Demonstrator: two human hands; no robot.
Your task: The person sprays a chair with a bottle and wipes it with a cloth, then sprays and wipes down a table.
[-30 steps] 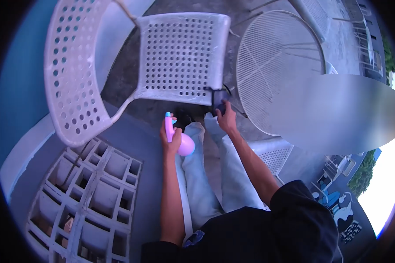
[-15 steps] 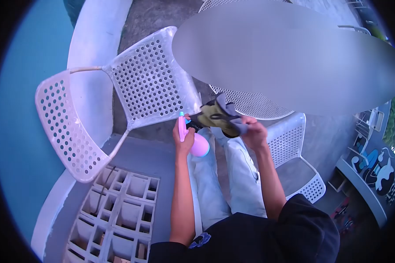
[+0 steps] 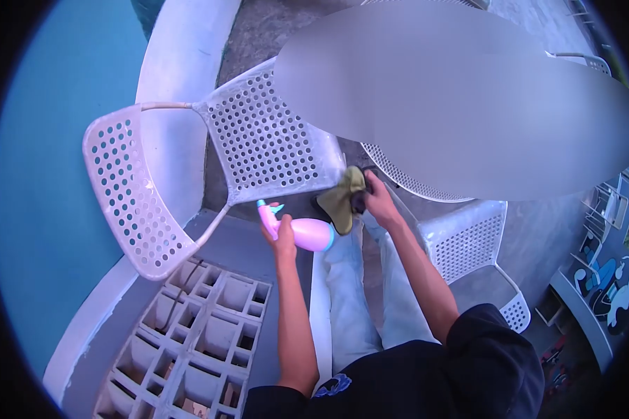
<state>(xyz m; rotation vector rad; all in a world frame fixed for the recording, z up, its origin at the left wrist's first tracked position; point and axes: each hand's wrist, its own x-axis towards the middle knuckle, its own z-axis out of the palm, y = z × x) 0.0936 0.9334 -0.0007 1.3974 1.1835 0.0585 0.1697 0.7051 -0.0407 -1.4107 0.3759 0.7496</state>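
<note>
Grey floor (image 3: pixel 251 42) underlies a white perforated chair (image 3: pixel 264 143). Beside its seat, the left hand (image 3: pixel 281 236) clasps a pink plastic spray bottle (image 3: pixel 311 234) by its neck; near the seat's corner, the right hand (image 3: pixel 380 200) clutches olive-and-dark cloth (image 3: pixel 340 204), probably soft, light, best bunched.

"What's low left?"
"Openwork blocks (image 3: pixel 199 325). Curved ledge (image 3: pixel 178 63) alongside, teal surface (image 3: pixel 56 153) beyond."
"And right?"
"Right-hand perforated chair (image 3: pixel 466 246), near mesh tabletop (image 3: pixel 411 180), partly blurred out. Farther off, painted mural (image 3: pixel 618 297)."
</note>
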